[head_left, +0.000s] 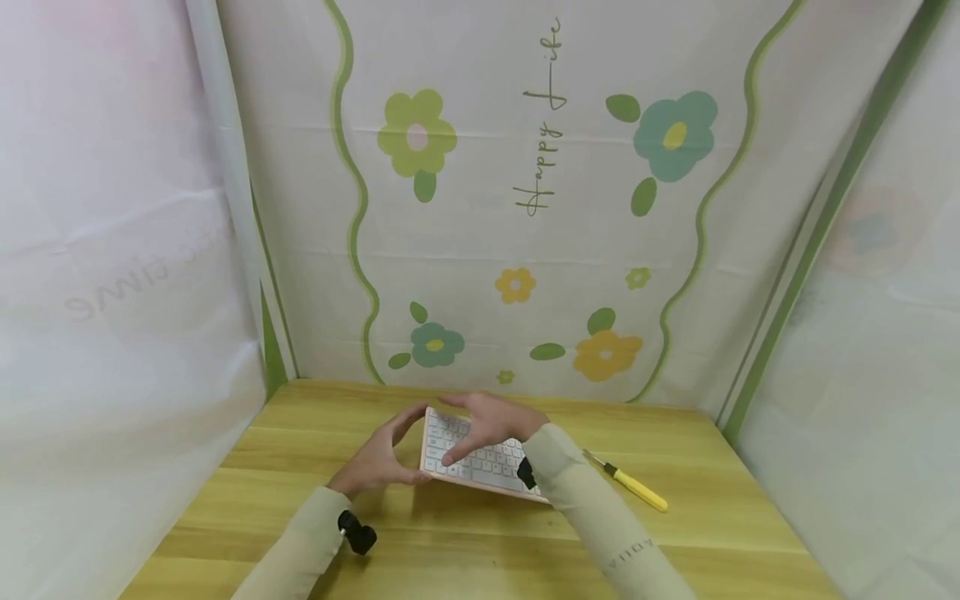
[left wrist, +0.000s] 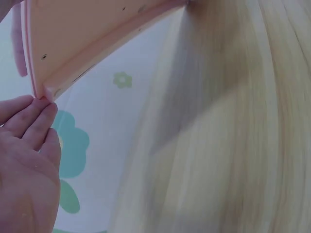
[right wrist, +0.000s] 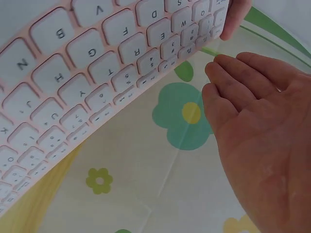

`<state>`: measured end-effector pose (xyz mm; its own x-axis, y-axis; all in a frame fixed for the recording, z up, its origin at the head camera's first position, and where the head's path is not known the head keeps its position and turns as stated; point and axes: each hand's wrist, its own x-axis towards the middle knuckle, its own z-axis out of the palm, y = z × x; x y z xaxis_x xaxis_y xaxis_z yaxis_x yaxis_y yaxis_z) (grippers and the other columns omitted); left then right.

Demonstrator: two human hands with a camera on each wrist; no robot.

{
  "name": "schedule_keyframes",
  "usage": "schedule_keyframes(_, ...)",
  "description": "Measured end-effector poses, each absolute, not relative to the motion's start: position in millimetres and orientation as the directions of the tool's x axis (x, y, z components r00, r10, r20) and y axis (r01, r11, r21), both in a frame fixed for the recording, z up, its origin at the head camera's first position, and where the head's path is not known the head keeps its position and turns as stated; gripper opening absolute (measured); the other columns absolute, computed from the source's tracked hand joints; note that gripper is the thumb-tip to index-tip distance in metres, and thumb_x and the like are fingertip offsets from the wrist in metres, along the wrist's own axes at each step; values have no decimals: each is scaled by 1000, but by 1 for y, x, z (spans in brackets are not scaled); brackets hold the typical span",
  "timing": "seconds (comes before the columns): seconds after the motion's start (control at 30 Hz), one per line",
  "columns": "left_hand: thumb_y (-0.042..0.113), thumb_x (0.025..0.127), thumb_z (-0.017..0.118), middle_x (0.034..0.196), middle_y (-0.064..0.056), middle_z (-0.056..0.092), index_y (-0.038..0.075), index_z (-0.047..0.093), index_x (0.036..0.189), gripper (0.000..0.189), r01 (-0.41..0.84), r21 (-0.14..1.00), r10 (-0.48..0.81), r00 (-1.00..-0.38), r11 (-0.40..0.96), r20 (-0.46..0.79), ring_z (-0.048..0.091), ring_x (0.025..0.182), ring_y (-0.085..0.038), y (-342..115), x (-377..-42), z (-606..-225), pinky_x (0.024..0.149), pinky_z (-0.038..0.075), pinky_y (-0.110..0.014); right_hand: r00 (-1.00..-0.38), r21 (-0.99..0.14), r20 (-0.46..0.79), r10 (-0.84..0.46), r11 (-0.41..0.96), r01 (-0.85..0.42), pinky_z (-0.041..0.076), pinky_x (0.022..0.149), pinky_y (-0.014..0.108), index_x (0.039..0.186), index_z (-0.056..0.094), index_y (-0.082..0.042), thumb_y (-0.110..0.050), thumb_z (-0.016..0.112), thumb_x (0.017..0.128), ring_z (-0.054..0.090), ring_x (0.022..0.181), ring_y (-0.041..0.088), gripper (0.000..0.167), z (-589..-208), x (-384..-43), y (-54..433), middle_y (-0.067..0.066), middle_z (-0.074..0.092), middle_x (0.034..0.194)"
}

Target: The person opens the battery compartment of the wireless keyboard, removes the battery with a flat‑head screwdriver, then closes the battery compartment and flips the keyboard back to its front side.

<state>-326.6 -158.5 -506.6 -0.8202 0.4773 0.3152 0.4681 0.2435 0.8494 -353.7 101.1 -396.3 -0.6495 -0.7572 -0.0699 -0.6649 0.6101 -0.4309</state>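
A pink keyboard (head_left: 491, 477) with white keys slants up from the tabletop, its left end raised. My left hand (head_left: 378, 458) grips that end, thumb at the near corner and fingers at the far one. In the left wrist view its fingertips (left wrist: 43, 114) press a corner beside the pink underside (left wrist: 92, 43). My right hand (head_left: 491, 425) hovers over the keys with its thumb spread toward the left end. The right wrist view shows that hand (right wrist: 262, 121) with extended fingers beside the far edge, holding nothing.
To the right of the keyboard, a screwdriver (head_left: 636, 489) with a yellow handle lies on the wooden table (head_left: 450, 550). White cloth (head_left: 480, 208) printed with flowers hangs behind the table, and more cloth hangs at both sides.
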Motion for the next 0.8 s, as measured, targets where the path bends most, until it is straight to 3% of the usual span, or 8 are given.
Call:
schedule_keyframes(0.17,24,77,95,174,-14,30,14,28,167,113,476,861,454,-816,178,358,24,162,-41,-151,-327,-502,128,20,-67,-655,-415,-73,-752,620,-666,39,127,44,165,33,-8,-63,86,78,37,158,27,116,-388,-351,99,9,36,172)
schedule_keyframes(0.33,18,76,95,172,-18,32,5,28,166,112,485,866,439,-809,124,391,27,160,-43,-146,-327,-500,128,21,-65,-672,-428,-92,-735,638,-640,39,127,40,166,32,-8,-63,90,74,39,157,25,121,-387,-348,96,7,37,171)
schedule_keyframes(0.47,18,77,96,172,-12,35,8,31,166,111,460,880,413,-829,121,376,28,161,-37,-141,-327,-501,129,21,-58,-679,-417,-74,-730,642,-644,54,109,29,166,35,-11,-61,93,70,63,130,18,122,-387,-346,93,4,52,161)
schedule_keyframes(0.57,19,78,95,172,-10,36,12,32,166,109,444,888,392,-843,118,369,28,161,-36,-138,-328,-501,130,21,-55,-672,-375,-38,-740,634,-676,56,91,22,161,41,-14,-58,96,68,65,104,12,117,-386,-345,89,0,62,142)
schedule_keyframes(0.67,19,78,95,172,-12,36,10,32,165,108,434,894,372,-852,111,368,28,161,-37,-136,-327,-498,130,21,-56,-665,-329,-10,-747,630,-703,55,87,20,155,46,-15,-56,98,65,63,100,10,112,-385,-344,86,-3,64,128)
schedule_keyframes(0.8,19,80,94,172,-14,34,8,32,166,107,421,901,365,-859,108,358,28,161,-38,-133,-326,-495,131,21,-57,-673,-294,-2,-740,644,-707,55,82,19,151,49,-13,-54,100,63,63,96,8,110,-383,-343,83,-4,65,120)
